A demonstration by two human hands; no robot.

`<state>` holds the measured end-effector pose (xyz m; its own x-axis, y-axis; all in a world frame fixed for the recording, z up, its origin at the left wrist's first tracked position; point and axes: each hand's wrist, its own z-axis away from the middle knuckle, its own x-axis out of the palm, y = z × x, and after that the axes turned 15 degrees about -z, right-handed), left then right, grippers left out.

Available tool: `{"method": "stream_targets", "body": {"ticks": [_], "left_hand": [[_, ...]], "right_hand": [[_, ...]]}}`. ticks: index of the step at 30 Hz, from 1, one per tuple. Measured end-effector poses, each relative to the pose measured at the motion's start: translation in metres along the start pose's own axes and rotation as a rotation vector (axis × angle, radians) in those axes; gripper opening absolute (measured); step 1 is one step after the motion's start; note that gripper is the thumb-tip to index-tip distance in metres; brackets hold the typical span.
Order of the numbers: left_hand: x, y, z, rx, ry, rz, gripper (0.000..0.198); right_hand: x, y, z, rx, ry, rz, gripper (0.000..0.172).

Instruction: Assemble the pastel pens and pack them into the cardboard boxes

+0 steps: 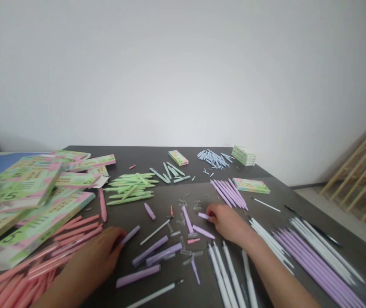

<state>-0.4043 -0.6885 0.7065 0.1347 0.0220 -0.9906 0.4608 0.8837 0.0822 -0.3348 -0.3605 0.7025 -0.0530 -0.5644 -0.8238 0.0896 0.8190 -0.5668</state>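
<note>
My left hand [98,252] lies on the dark table [157,154] with its fingers curled round the end of a purple pen barrel [131,234]. Further right, my right hand [226,222] pinches a small purple pen piece [203,216] at its fingertips. Between the two hands lie loose purple barrels [151,250], purple caps [149,211], a white refill [154,232] and several small clear parts [183,202].
Pink pens [42,265] and stacked green-and-pink boxes [32,201] fill the left. Green pens [131,188], blue parts [213,158] and two boxes [250,185] lie farther back. White refills [231,273] and purple barrels [314,261] lie at the right, near the table edge.
</note>
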Motion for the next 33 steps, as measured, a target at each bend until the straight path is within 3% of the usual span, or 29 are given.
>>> {"method": "stream_targets", "body": {"ticks": [9,13,20,23,27,33], "left_hand": [[0.009,-0.008,-0.005,-0.208,-0.054,0.773,0.033],[0.004,-0.002,-0.003,-0.185,-0.094,0.791,0.042],[-0.018,0.013,0.010,-0.220,-0.109,1.046,0.024],[-0.024,0.015,0.014,-0.229,-0.187,1.185,0.036],[-0.018,0.006,0.011,-0.238,-0.269,1.277,0.064],[-0.005,-0.003,0.004,-0.184,-0.269,1.212,0.072]], "right_hand": [[-0.006,-0.006,0.002,-0.013,-0.021,-0.121,0.012],[-0.006,-0.009,0.003,-0.029,-0.026,-0.168,0.011],[-0.004,-0.004,0.002,-0.014,-0.026,-0.257,0.010],[-0.005,-0.004,0.002,-0.028,-0.049,-0.344,0.012],[-0.006,-0.007,0.002,-0.051,-0.163,-0.545,0.009],[-0.008,-0.018,0.006,-0.034,-0.365,-0.860,0.017]]}}
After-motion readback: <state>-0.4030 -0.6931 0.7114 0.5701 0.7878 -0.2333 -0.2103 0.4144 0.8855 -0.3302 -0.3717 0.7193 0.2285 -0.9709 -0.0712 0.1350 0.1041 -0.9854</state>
